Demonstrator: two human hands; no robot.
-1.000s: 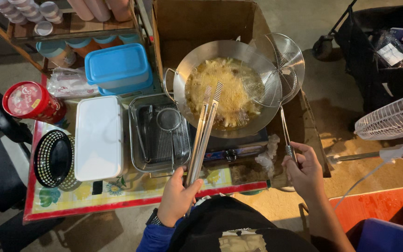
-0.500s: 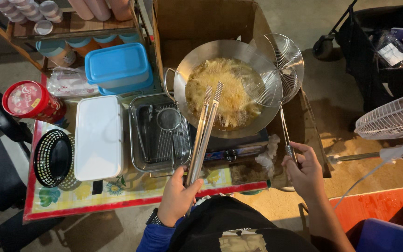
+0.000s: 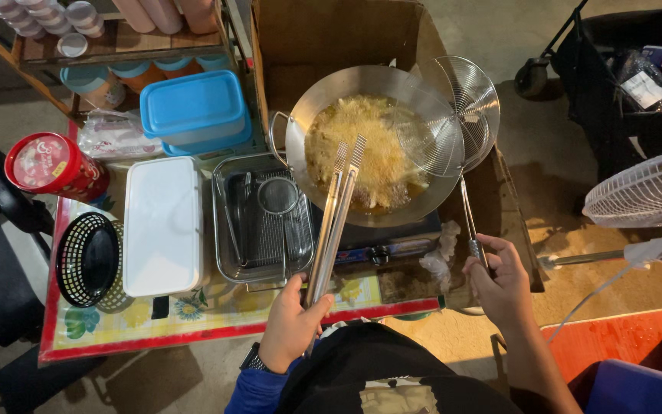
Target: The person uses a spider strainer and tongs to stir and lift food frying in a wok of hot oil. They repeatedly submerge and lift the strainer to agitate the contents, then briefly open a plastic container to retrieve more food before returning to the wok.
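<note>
The left hand (image 3: 291,322) is closed around the handle end of long metal tongs (image 3: 335,218), whose arms lie nearly together and reach over the near rim of the wok (image 3: 300,126), their tips hovering above the frothing, golden food (image 3: 365,146). The right hand (image 3: 499,284) has its grip wrapped around the thin handle of a wire skimmer (image 3: 453,115), whose round mesh bowl leans on the wok's right rim, partly over the oil. The wok sits on a small stove (image 3: 388,245) at the right end of the desk (image 3: 193,326).

To do this well, I judge the tongs should turn the pieces gently, with the tips kept low so oil does not splash, while the skimmer stays steady at the rim as a backstop for anything that drifts. Both wrists are best kept back from the hot rim.

Left of the wok, a steel tray (image 3: 227,222) holds a rack and a small strainer (image 3: 277,195). Further left lies a flat white lidded box (image 3: 162,226), and beyond it, toward the far edge, a stack of blue-lidded tubs (image 3: 193,107). A red cylindrical canister with a pink-patterned lid (image 3: 47,165) stands at the far left corner, and a black mesh basket (image 3: 86,261) sits near the left edge. A tall brown cardboard sheet (image 3: 316,34) stands behind the wok. A white fan (image 3: 645,195) stands on the floor to the right.
</note>
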